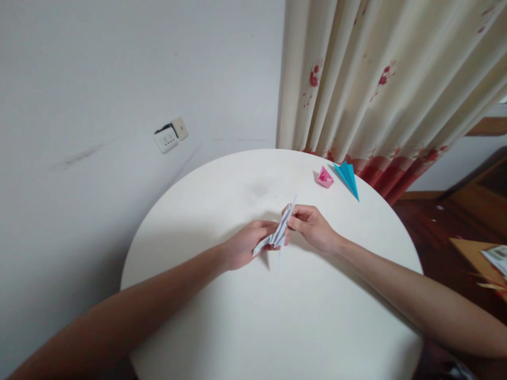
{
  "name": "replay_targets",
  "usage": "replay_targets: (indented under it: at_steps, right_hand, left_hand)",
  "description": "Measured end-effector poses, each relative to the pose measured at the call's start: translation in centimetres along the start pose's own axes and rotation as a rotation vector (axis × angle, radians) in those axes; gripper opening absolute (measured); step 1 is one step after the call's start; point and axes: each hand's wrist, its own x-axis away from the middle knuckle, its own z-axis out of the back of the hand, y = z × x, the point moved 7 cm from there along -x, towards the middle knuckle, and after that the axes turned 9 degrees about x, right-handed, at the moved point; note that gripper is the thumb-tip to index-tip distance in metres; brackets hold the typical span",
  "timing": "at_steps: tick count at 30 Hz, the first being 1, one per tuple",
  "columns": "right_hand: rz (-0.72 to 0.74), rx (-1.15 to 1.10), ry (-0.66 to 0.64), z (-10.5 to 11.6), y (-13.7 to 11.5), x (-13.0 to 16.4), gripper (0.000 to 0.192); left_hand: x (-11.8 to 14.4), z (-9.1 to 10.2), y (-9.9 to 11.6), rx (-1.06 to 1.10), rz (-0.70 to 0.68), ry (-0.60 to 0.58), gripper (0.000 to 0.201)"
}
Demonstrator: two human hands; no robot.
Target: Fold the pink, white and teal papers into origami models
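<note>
White folded paper figure (pixel 277 235) sits pinched between both hands above the round white table (pixel 277 327): left hand (pixel 245 245) steadies its base, right hand (pixel 311 227) grips the narrow point (apparently creasing it).

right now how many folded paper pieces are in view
3. A white piece held between the left hand and right hand; a pink piece and a blue piece near the table's far edge.

Looks like a room in a home: round white table (pixel 277 327) shoved against a plain wall, flowery cream-and-red curtain (pixel 380 89), loose wall socket (pixel 171 135), wooden floor (pixel 443 221). Probably a bedroom or living room, hard to tell from up here.
</note>
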Motion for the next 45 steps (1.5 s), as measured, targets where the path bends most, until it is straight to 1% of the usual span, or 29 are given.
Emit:
replay_targets:
  at_steps: [1,2,3,4,6,7,8,10,12,13,14,16,17,18,20,22,26,28,30,33,34,35,38,39,43,45]
  right_hand:
    - [-0.009,0.005,0.015,0.2,0.1,0.0,0.035]
    - [-0.014,0.02,0.043,0.6,0.3,-0.1,0.035]
    - [-0.014,0.039,0.081,1.1,0.3,-0.1,0.036]
    - [-0.011,0.058,0.122,1.6,0.4,-0.2,0.036]
    - [0.004,0.083,0.197,2.7,0.2,-0.3,0.035]
    - [0.013,0.084,0.231,3.2,0.1,-0.4,0.034]
    - [0.022,0.075,0.264,3.6,-0.1,-0.4,0.034]
    - [0.04,0.034,0.322,4.4,-0.4,-0.5,0.033]
    - [0.056,-0.003,0.362,4.9,-0.7,-0.4,0.032]
    - [0.061,-0.012,0.373,5.0,-0.8,-0.4,0.032]
    - [0.064,-0.016,0.377,5.1,-0.9,-0.4,0.032]
    - [0.066,-0.021,0.368,5.0,-0.9,-0.4,0.032]
    - [0.065,-0.026,0.357,4.9,-0.9,-0.5,0.033]
    - [0.061,-0.031,0.343,4.8,-0.8,-0.5,0.033]
    - [0.037,-0.037,0.32,4.5,-0.6,-0.5,0.034]
    - [0.003,-0.044,0.301,4.3,-0.3,-0.5,0.035]
    - [-0.038,-0.084,0.273,3.6,0.0,-0.5,0.034]
    - [-0.054,-0.122,0.265,3.3,0.2,-0.4,0.033]
    - [-0.074,-0.16,0.259,3.1,0.4,-0.4,0.032]
    - [-0.094,-0.201,0.267,3.2,0.9,-0.4,0.03]
    - [-0.097,-0.212,0.275,3.3,1.0,-0.4,0.029]
    - [-0.099,-0.225,0.283,3.4,1.1,-0.5,0.029]
    - [-0.112,-0.252,0.305,3.7,1.4,-0.5,0.03]
    - [-0.117,-0.259,0.307,3.7,1.4,-0.6,0.03]
    - [-0.126,-0.29,0.285,3.4,1.5,-0.6,0.03]
    - [-0.125,-0.301,0.284,3.5,1.6,-0.5,0.028]
  left_hand:
    - [-0.1,0.2,0.3,-0.013,-0.03,0.009,0.031]
    - [-0.2,0.5,0.7,-0.027,-0.083,0.042,0.033]
    - [-0.2,1.0,1.5,-0.053,-0.161,0.1,0.035]
    - [0.0,1.7,2.4,-0.099,-0.259,0.182,0.035]
    - [1.1,2.7,4.5,-0.263,-0.479,0.374,0.03]
    - [1.9,2.9,5.5,-0.371,-0.577,0.455,0.026]
    - [2.6,2.7,6.2,-0.488,-0.659,0.51,0.022]
    - [3.6,1.7,7.0,-0.703,-0.742,0.53,0.02]
    - [4.1,0.7,7.1,-0.835,-0.779,0.517,0.014]
    - [4.1,0.4,7.0,-0.865,-0.786,0.509,0.008]
    - [4.1,0.2,6.8,-0.877,-0.784,0.499,0.01]
    - [3.6,0.0,6.2,-0.891,-0.753,0.458,0.03]
    - [3.2,-0.1,5.9,-0.905,-0.73,0.425,0.036]
    - [2.9,-0.2,5.7,-0.919,-0.714,0.394,0.037]
    - [2.6,-0.3,5.5,-0.936,-0.709,0.346,0.028]
    - [2.6,-0.4,5.5,-0.938,-0.725,0.324,0.019]
    - [2.7,-0.5,5.6,-0.885,-0.713,0.295,0.022]
    - [2.4,-0.5,5.3,-0.834,-0.667,0.271,0.026]
    - [2.1,-0.3,4.7,-0.752,-0.593,0.25,0.033]
    - [1.6,-0.1,3.6,-0.628,-0.475,0.23,0.055]
    - [1.6,-0.1,3.4,-0.619,-0.46,0.23,0.056]
    - [1.6,-0.1,3.2,-0.631,-0.459,0.232,0.052]
    - [1.8,-0.1,3.4,-0.713,-0.493,0.252,0.027]
    - [1.9,0.0,3.4,-0.727,-0.493,0.263,0.023]
    - [1.5,0.8,3.2,-0.656,-0.414,0.307,0.026]
    - [1.2,1.0,2.9,-0.581,-0.369,0.284,0.027]
